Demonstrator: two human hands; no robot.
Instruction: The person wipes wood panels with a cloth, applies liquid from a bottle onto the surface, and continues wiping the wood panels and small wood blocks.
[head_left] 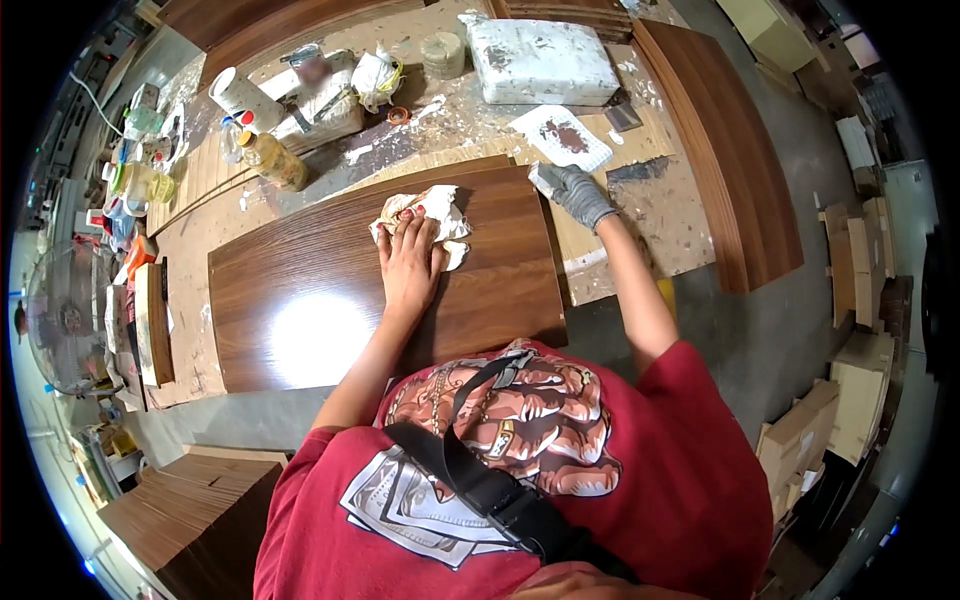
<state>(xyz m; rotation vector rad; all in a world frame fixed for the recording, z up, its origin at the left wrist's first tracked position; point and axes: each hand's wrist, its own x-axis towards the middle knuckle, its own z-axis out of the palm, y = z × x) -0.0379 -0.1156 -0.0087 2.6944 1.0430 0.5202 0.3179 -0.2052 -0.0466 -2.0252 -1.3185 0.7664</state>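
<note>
A dark brown wood-grain panel (480, 270) lies on the worktable in front of me, light glaring off its left part. My left hand (408, 262), bare with red nails, presses a crumpled white rag (440, 207) with orange-brown patches onto the panel; the fingers lie over the cloth. My right hand (580, 196) wears a grey glove and grips a small whitish block (543, 180) at the panel's far right corner. The glove partly covers this block, so its exact kind is unclear.
Beyond my right hand lie a stained white paper (565, 137) and a white-wrapped bundle (542, 62). A yellowish bottle (272, 162), a white cup (243, 97) and a tape roll (442, 55) stand farther back. Brown panels (725, 160) line the right edge; a fan (70, 315) stands left.
</note>
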